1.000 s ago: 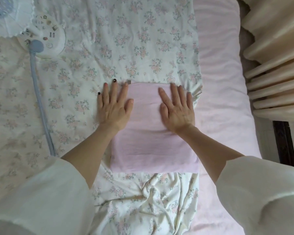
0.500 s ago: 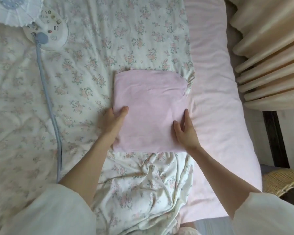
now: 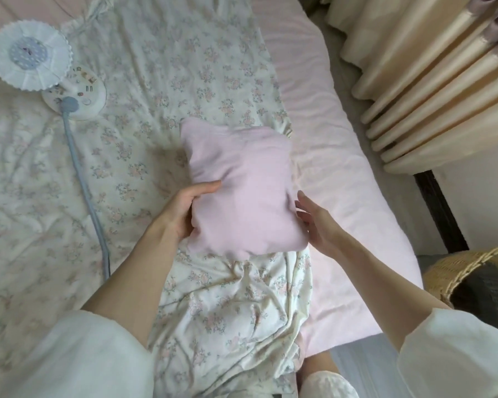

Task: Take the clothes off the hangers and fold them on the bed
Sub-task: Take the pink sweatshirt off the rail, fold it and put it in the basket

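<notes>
while left hand [image 3: 184, 209] grips the folded pink cloth bundle [image 3: 242, 191] w/ thumb on top, it's lifted just above the floral bed [image 3: 156, 67]; right hand [image 3: 316, 225], relaxed, touches its right edge.

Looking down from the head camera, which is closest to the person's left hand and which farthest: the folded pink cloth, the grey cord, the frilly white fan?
1. Folded pink cloth: gripped by the left hand at its left edge.
2. Grey cord: on the floral quilt, further left.
3. Frilly white fan: far upper left corner.
</notes>
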Demonstrator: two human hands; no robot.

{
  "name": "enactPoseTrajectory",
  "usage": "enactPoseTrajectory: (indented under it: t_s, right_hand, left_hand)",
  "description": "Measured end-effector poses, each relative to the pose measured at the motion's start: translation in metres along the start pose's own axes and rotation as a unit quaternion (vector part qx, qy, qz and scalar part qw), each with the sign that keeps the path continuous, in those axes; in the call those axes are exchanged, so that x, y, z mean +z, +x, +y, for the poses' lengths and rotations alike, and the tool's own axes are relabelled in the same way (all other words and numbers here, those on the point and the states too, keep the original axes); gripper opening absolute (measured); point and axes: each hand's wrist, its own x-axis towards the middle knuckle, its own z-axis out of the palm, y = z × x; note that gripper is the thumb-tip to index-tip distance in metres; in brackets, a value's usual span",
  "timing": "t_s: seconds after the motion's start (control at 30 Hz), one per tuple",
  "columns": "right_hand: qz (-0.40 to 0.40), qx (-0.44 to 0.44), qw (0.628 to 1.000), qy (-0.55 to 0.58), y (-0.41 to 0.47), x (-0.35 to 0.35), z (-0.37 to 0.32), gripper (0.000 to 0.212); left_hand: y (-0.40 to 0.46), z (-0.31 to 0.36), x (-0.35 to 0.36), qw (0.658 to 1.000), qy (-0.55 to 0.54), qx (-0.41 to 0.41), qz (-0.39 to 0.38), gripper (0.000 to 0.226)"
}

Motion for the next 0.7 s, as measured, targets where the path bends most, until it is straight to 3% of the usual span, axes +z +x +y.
enactPoseTrajectory:
  t_s: [0.13, 0.2, 0.3, 0.33, 0.53, 0.7]
  right_hand:
    - [-0.032, 0.032, 0.991, 0.127, -0.033, -0.023, -0.009, 0.079]
    - [-0.021, 0.001, 0.981, 0.194, -0.048, -0.040, -0.013, 0.071]
    - [0.036, -0.086, 0.948, 0.304, -0.066, -0.074, -0.013, 0.038]
    - [0.043, -0.098, 0.945, 0.309, -0.072, -0.088, -0.010, 0.037]
    - [-0.002, -0.029, 0.946, 0.323, -0.130, -0.219, 0.030, 0.082]
    - [0.042, -0.018, 0.953, 0.300, -0.187, -0.325, 0.089, 0.055]
  left_hand:
    - [-0.030, 0.004, 0.052, 0.993, -0.054, 0.016, -0.100, 0.022]
    - [-0.037, 0.003, 0.084, 0.989, -0.058, 0.042, -0.133, 0.024]
    - [-0.038, -0.002, 0.128, 0.988, -0.033, 0.031, -0.148, 0.025]
    - [-0.036, -0.003, 0.140, 0.989, -0.014, 0.017, -0.145, 0.029]
    - [-0.014, -0.045, 0.222, 0.973, 0.198, -0.057, -0.108, 0.027]
    - [0.000, -0.133, 0.319, 0.931, 0.298, -0.167, -0.127, 0.043]
